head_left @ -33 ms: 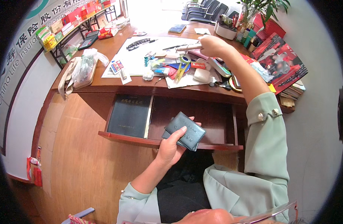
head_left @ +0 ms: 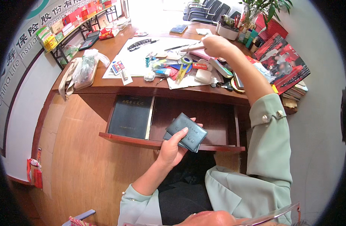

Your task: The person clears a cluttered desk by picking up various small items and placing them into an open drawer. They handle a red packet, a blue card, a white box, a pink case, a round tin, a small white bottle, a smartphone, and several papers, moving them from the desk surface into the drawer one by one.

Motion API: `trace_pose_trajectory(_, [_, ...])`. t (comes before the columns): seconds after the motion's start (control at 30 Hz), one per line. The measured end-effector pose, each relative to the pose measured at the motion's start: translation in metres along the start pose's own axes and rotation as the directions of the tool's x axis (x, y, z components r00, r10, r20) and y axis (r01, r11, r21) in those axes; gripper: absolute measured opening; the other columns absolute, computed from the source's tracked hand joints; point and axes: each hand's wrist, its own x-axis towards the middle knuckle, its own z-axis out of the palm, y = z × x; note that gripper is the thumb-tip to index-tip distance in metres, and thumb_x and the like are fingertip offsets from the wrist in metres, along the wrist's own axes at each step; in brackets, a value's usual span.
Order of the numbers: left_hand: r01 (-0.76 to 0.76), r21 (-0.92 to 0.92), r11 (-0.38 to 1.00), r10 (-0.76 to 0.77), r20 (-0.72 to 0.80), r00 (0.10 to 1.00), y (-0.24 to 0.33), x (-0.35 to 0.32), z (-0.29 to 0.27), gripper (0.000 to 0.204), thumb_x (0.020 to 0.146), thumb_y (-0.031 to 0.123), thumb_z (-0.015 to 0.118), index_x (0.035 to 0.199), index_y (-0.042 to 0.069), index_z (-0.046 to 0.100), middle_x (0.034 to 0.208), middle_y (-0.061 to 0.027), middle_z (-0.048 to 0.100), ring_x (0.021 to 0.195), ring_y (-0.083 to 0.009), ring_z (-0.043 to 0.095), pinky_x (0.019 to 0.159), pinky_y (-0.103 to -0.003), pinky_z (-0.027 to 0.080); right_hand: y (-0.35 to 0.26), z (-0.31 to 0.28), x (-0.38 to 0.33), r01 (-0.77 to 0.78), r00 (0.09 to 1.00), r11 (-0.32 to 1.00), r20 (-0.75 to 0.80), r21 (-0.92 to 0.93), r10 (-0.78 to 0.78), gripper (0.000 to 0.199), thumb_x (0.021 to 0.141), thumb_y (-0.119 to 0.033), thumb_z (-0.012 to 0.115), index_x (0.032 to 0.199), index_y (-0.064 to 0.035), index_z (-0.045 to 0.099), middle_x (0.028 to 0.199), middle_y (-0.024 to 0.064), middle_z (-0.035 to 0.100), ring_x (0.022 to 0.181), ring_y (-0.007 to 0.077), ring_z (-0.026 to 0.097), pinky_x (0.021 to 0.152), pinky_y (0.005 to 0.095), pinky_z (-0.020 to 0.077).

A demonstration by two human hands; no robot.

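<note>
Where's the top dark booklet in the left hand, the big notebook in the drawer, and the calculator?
Booklet [head_left: 193, 135], head view: on its cover.
Notebook [head_left: 130, 117], head view: middle of its cover.
Calculator [head_left: 88, 41], head view: on its front.

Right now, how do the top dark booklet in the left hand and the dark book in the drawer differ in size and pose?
The top booklet looks much smaller than the drawer book. The booklet is gripped by the left hand, turned at an angle; the book lies flat, roughly in line with the drawer. Both have dark covers with lettering.
</note>
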Motion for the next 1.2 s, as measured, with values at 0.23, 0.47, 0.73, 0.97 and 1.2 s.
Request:
trace_pose_trajectory(0.23, [0.017, -0.047, 0.999, -0.017, 0.008, 1.000, -0.008, -0.007, 0.008, 0.043, 0.098, 0.014, 0.053, 0.139, 0.002, 0.046, 0.131, -0.0226, 0.060, 0.117, -0.0291, 0.061, 0.098, -0.040, 0.052, 0.024, -0.055, -0.070, -0.099, 0.994, 0.970, -0.057, -0.222, 0.089, 0.016, 0.077, 0.003, 0.059, 0.088, -0.0012, 0.069, 0.090, 0.0205, 0.069, 0.090, 0.0390, 0.068, 0.079, 0.0462, 0.0553])
trace_pose_trajectory(0.47, [-0.010, -0.163, 0.986, 0.020, 0.060, 0.998, -0.008, -0.005, 0.015, 0.046, 0.101, 0.018, 0.048, 0.143, 0.004, 0.039, 0.140, -0.0215, 0.050, 0.129, -0.0334, 0.051, 0.107, -0.057, 0.043, -0.035, -0.052, -0.160, 0.103, 0.993, 0.835, -0.004, 0.540, -0.120, 0.037, 0.088, -0.007, 0.065, 0.124, -0.0023, 0.060, 0.108, 0.0181, 0.067, 0.104, 0.0296, 0.065, 0.091, 0.0369, 0.0503])
trace_pose_trajectory(0.73, [-0.015, -0.208, 0.978, 0.040, 0.115, 0.993, -0.015, -0.018, 0.029, 0.077, 0.088, 0.039, 0.073, 0.148, 0.012, 0.033, 0.146, -0.0092, 0.046, 0.137, -0.0288, 0.044, 0.115, -0.056, 0.035, -0.124, -0.019, -0.239, 0.362, 0.932, 0.888, -0.135, 0.282, -0.337, 0.067, 0.074, -0.013, 0.073, 0.135, -0.0012, 0.050, 0.134, 0.0177, 0.054, 0.114, 0.0354, 0.057, 0.097, 0.0434, 0.0473])
trace_pose_trajectory(0.97, [-0.111, -0.230, 0.967, 0.086, -0.116, 0.989, -0.019, -0.019, 0.006, 0.047, 0.095, 0.009, 0.056, 0.139, 0.004, 0.042, 0.133, -0.0128, 0.055, 0.125, -0.0275, 0.054, 0.110, -0.046, 0.043, -0.116, -0.026, -0.218, 0.456, 0.867, 0.662, -0.130, 0.595, -0.480, 0.054, 0.081, -0.027, 0.075, 0.126, 0.0000, 0.060, 0.133, 0.0200, 0.057, 0.121, 0.0382, 0.054, 0.104, 0.0449, 0.0451])
trace_pose_trajectory(1.2, [-0.060, -0.279, 0.958, 0.023, -0.134, 0.991, -0.014, -0.018, -0.008, 0.042, 0.092, 0.004, 0.060, 0.132, 0.004, 0.048, 0.125, -0.0119, 0.059, 0.118, -0.0262, 0.058, 0.106, -0.045, 0.046, -0.067, 0.010, -0.113, 0.312, 0.889, 0.875, -0.438, 0.371, -0.131, 0.039, 0.086, -0.012, 0.071, 0.124, -0.0056, 0.063, 0.129, 0.0147, 0.060, 0.123, 0.0333, 0.054, 0.102, 0.0400, 0.0457])
